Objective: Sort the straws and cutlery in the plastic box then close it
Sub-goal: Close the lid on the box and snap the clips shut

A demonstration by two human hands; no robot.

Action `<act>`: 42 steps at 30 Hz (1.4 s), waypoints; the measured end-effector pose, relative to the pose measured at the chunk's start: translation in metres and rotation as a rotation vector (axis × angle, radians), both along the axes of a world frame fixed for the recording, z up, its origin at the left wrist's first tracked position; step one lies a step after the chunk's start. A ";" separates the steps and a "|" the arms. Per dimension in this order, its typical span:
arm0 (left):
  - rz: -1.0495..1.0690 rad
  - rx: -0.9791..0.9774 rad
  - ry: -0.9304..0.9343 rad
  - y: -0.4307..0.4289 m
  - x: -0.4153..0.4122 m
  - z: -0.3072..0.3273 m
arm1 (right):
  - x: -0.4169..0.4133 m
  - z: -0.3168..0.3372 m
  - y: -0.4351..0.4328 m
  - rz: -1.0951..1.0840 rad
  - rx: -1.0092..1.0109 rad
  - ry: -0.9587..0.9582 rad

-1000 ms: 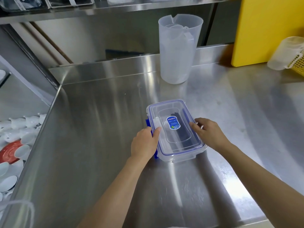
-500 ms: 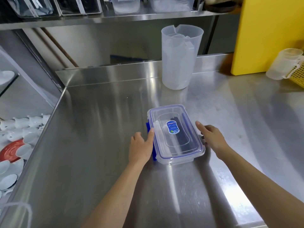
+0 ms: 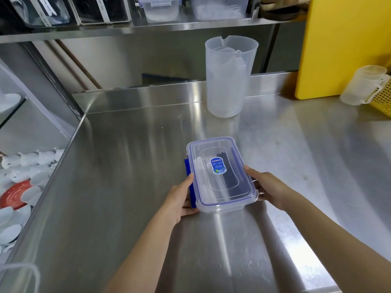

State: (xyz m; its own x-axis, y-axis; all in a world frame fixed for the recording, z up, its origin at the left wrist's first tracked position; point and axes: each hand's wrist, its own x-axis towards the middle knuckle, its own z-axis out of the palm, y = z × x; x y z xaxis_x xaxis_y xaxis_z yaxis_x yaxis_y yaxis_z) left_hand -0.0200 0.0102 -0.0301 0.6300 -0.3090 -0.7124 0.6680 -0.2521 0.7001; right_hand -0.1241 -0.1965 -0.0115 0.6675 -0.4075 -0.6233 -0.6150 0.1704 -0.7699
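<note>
A: What might go wrong at this stage?

B: The clear rectangular plastic box with the blue-sealed lid (image 3: 222,174) lies on the brushed steel surface (image 3: 127,166), gripped from both sides. The left hand (image 3: 179,199) cups its left edge, thumb up along the side, over the blue latch (image 3: 189,182), which stands out from the wall and looks unfastened. The right hand (image 3: 267,187) clasps the right edge, fingers curled beneath the rim. If the box is lifted or tipped with a latch open, the lid could, in my judgement, spring loose and spill the contents. The steel looks slick, so uneven pressure on a latch may also slide the box away from the hands.

A: And what does it hold?

B: Through the lid, under a small blue label (image 3: 218,168), a bundle of black straws (image 3: 229,176) lies towards the right hand, and pale translucent plastic cutlery (image 3: 202,178) towards the left hand; which pieces, I cannot tell. Well beyond both hands stands a tall frosted plastic jug (image 3: 229,77) with smaller translucent containers nested inside.
</note>
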 end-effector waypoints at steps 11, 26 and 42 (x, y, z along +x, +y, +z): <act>-0.045 0.122 -0.525 -0.008 -0.008 0.007 | 0.012 -0.002 0.006 0.069 -0.340 -0.181; -0.139 0.135 -0.602 -0.031 -0.028 -0.015 | 0.015 -0.005 0.017 0.305 -0.671 -0.114; -0.034 -0.210 -0.398 0.006 -0.045 -0.026 | -0.028 -0.022 0.019 0.113 0.067 -0.416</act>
